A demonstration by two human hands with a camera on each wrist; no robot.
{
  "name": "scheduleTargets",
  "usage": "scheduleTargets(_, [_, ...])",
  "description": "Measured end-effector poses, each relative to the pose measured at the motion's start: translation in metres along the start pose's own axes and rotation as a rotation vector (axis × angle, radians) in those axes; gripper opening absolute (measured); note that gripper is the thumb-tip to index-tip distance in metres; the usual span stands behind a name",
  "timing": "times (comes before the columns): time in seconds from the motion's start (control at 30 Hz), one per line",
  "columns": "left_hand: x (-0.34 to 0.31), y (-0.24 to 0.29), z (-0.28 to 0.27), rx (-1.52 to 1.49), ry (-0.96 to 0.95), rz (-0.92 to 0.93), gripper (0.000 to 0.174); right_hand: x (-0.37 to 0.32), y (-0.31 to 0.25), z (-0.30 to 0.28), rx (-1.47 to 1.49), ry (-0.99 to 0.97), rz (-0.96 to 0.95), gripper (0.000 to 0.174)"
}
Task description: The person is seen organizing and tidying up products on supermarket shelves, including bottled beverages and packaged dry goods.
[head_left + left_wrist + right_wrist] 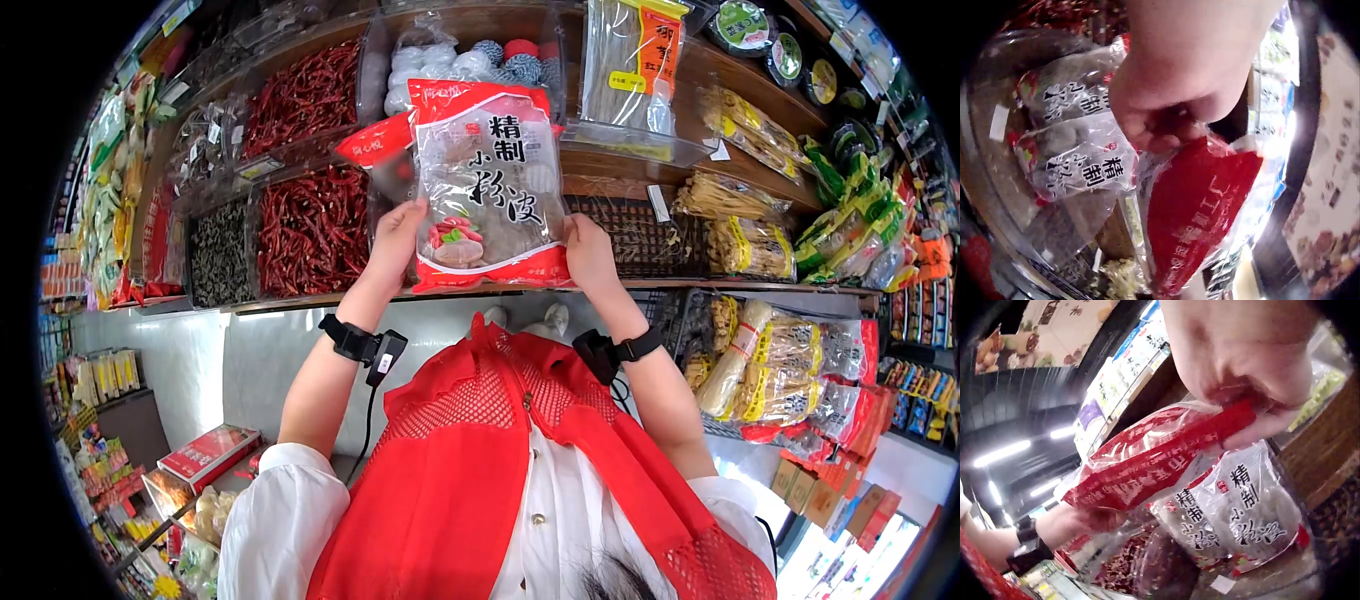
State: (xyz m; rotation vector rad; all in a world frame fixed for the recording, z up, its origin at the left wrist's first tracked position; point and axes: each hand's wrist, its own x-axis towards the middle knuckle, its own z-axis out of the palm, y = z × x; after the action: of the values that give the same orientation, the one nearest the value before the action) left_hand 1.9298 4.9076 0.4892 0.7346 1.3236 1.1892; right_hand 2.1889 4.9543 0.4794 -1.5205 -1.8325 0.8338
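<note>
A clear plastic bag of dried starch sheets (490, 190) with red ends and black lettering is held up in front of the shelf. My left hand (398, 238) grips its lower left side, and my right hand (590, 252) grips the lower right side. In the left wrist view, curled fingers of the left hand (1175, 94) pinch the bag beside its red end (1194, 212). The right wrist view shows the right hand (1254, 381) holding a corner of the red edge (1154, 453). Similar bags (1254, 506) lie in the bin behind it.
Bins of dried red chillies (314, 225) and dark dried goods (218, 255) stand to the left. Packed noodles (630, 75) are at the back, bundled dried sticks (750, 245) to the right. A loaded basket of packages (785, 360) stands at lower right, and a red box (208, 450) at lower left.
</note>
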Motion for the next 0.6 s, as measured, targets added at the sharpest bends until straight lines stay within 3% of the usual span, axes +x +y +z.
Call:
scheduleTargets(0.03, [0.006, -0.008, -0.007, 0.496, 0.069, 0.267, 0.028, 0.001, -0.005, -0.005, -0.154, -0.038, 0.012, 0.019])
scheduleTargets(0.07, [0.004, -0.006, -0.005, 0.497, 0.068, 0.269, 0.028, 0.001, -0.008, -0.007, -0.308, -0.077, 0.025, 0.019])
scheduleTargets(0.13, [-0.002, 0.0, 0.002, 0.81, 0.172, 0.434, 0.03, 0.008, -0.002, -0.005, -0.303, -0.067, -0.008, 0.019])
scheduleTargets(0.2, [0.006, -0.019, 0.002, 0.771, 0.193, 0.429, 0.029, 0.011, 0.001, -0.001, -0.299, -0.062, -0.045, 0.018])
scheduleTargets(0.3, [0.016, -0.038, 0.003, 0.203, 0.239, 0.111, 0.023, 0.01, -0.001, 0.005, -0.126, 0.025, -0.07, 0.019])
scheduleTargets(0.33, [0.019, -0.042, -0.001, 0.204, 0.24, 0.112, 0.023, 0.011, -0.002, 0.005, -0.029, 0.083, -0.097, 0.02])
scheduleTargets(0.4, [0.014, -0.026, 0.001, -0.257, 0.07, -0.055, 0.021, 0.014, -0.003, 0.003, 0.069, 0.14, -0.124, 0.022])
scheduleTargets(0.43, [0.009, -0.015, 0.002, -0.256, 0.07, -0.054, 0.021, 0.017, -0.003, 0.003, 0.179, 0.134, -0.064, 0.023])
scheduleTargets(0.53, [-0.024, 0.029, 0.015, -0.601, -0.25, -0.432, 0.034, 0.022, -0.008, 0.003, 0.344, 0.122, 0.015, 0.023])
scheduleTargets(0.6, [-0.025, 0.026, 0.017, -0.577, -0.336, -0.434, 0.038, 0.027, -0.01, 0.004, 0.37, 0.082, -0.058, 0.024])
